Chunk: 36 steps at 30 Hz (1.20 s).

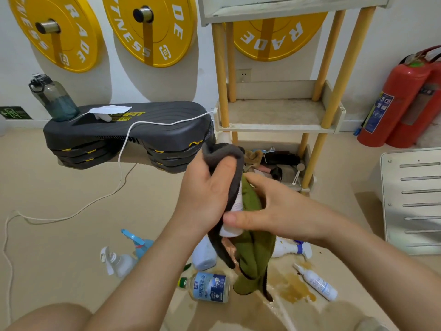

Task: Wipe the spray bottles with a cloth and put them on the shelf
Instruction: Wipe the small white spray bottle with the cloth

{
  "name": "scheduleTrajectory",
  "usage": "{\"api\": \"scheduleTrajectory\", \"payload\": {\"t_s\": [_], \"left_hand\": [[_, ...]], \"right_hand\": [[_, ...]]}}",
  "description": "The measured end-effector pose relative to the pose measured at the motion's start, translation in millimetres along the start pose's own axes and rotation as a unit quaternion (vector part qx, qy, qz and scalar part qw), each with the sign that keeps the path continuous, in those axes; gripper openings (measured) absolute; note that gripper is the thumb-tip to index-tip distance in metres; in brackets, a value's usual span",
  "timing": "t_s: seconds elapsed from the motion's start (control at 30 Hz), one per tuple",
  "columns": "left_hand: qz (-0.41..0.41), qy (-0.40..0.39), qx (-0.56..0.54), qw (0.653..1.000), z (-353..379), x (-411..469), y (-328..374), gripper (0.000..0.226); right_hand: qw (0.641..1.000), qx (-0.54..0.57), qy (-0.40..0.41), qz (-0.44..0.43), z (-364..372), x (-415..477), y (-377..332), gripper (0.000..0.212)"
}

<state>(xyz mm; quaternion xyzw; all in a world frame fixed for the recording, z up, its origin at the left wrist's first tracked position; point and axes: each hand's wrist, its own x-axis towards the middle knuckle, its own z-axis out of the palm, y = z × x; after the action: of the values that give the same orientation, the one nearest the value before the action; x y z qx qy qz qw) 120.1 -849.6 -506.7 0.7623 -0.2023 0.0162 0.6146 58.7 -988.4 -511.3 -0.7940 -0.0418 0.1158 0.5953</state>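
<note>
My left hand (202, 189) grips a grey and olive-green cloth (250, 254) wrapped round a white spray bottle (232, 225), which is held upright in mid-air. My right hand (279, 211) holds the bottle's lower part, thumb across its front and fingers behind over the green cloth. The bottle's white top (223, 137) sticks out above the cloth. On the floor below lie several more bottles: a blue trigger sprayer (138, 242), a clear trigger sprayer (117, 260), a labelled clear bottle (210, 286), a slim white sprayer (317, 283). The wooden shelf (276, 115) stands just behind.
A brown spill (291, 283) wets the floor by the slim sprayer. A black step platform (128, 132) with a water bottle (56, 99) and a white cable (119, 177) sits left. Red fire extinguishers (403, 103) stand right of the shelf. A white slotted panel (415, 199) is at far right.
</note>
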Motion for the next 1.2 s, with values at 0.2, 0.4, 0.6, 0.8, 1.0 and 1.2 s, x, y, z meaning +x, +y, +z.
{"api": "scheduleTrajectory", "payload": {"t_s": [0.2,0.4,0.6,0.8,1.0,1.2], "left_hand": [[-0.055,-0.026,0.062,0.996,0,0,2,0.016],[-0.189,-0.108,-0.109,0.970,6,-4,-5,0.029],[-0.181,-0.109,-0.193,0.958,11,-12,-20,0.044],[0.015,0.005,0.128,0.992,12,-12,-23,0.024],[0.047,-0.095,0.208,0.972,30,-28,-11,0.028],[-0.029,-0.036,0.118,0.992,-1,-7,2,0.036]], "right_hand": [[0.986,-0.151,0.065,-0.020,8,3,6,0.061],[0.945,-0.265,0.186,-0.052,10,1,13,0.047],[0.941,-0.232,0.237,-0.061,3,-4,8,0.038],[0.987,0.003,0.159,0.018,-3,-6,2,0.033],[0.963,-0.027,0.269,-0.022,5,2,18,0.039],[0.959,-0.007,0.277,-0.052,-2,-1,14,0.054]]}}
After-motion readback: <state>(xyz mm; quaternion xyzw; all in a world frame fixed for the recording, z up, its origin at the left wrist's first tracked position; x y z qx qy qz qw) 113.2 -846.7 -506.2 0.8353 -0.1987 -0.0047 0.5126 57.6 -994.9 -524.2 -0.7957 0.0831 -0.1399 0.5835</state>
